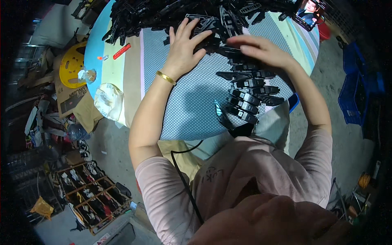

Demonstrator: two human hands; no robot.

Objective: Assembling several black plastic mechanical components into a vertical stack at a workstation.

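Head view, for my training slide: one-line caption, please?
Left hand and right hand at a heap of black parts, a row of similar pieces on the patterned cloth.

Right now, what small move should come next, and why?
Probably draw a piece off the heap of black plastic parts toward the row of black parts with the left hand: it is over the heap's near edge, while the right hand is by the row's far end.

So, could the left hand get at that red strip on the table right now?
Probably yes: only flat tablecloth shows between the left hand and the red strip, and nothing covers the strip.
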